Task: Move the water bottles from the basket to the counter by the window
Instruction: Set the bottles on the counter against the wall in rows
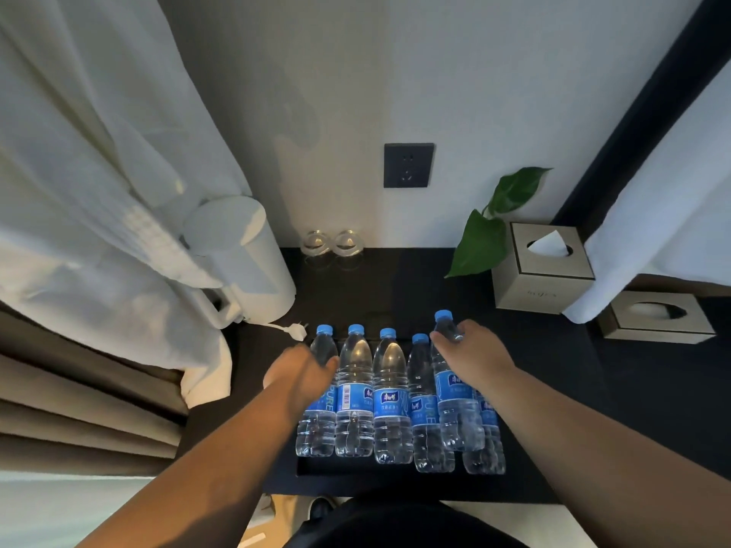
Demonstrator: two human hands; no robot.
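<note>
Placing is under way: the rightmost water bottle (pixel 451 373) is gripped by the right hand (pixel 472 350), the leftmost bottle (pixel 321 393) by the left hand (pixel 304 371); next, both must be set squarely on the dark counter (pixel 553 389) and released.

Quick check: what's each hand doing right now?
Left hand: closed around the leftmost water bottle.
Right hand: gripping the neck of the raised bottle.

Hotel room: kettle (pixel 241 255), glasses (pixel 332 244), tissue box (pixel 544 267).

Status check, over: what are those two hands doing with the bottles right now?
Left hand on leftmost bottle. Right hand gripping raised bottle by the neck. Other bottles upright in black tray. Nothing blocking.
</note>
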